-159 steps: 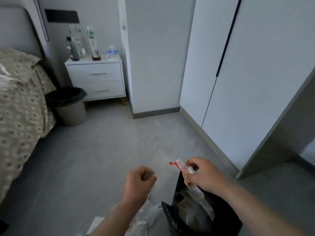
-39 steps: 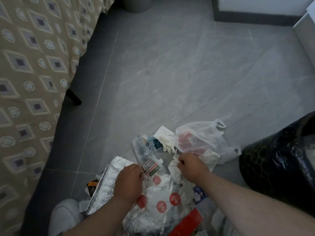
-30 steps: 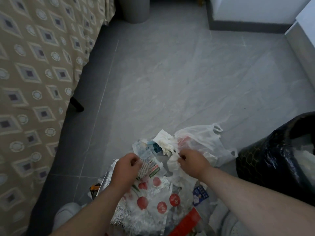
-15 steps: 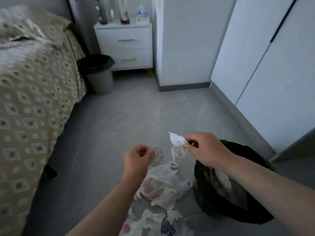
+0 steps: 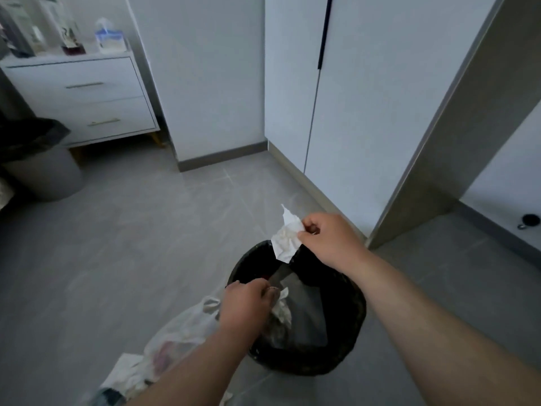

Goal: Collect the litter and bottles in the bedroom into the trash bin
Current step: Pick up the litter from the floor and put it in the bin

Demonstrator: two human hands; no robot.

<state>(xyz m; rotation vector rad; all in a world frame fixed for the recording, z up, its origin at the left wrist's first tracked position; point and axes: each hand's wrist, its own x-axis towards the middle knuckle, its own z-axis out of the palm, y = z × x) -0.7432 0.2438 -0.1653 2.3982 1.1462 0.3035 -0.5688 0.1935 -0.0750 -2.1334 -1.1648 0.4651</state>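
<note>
A black-lined trash bin [image 5: 351, 326] stands open on the grey floor in front of me, with crumpled tissue and clear plastic inside. My right hand [image 5: 329, 241] pinches a crumpled white tissue [image 5: 288, 237] just above the bin's far rim. At the bin's near-left rim, my left hand [image 5: 246, 307] has its fingers curled down over the opening. What those fingers hold is hidden. A white plastic bag [image 5: 181, 332] with litter in it lies on the floor left of the bin, beside loose paper scraps [image 5: 126, 373].
A second grey bin with a black liner [image 5: 44, 171] stands at the far left, by a white nightstand [image 5: 82, 95] carrying bottles [image 5: 68, 33]. White wardrobe doors [image 5: 366, 83] run along the right. A small black object [image 5: 530, 221] lies on the floor at far right.
Both hands rose from the litter pile, the right with a tissue, the left with a round silvery disc. Since then the left hand has dropped over the bin's opening.
</note>
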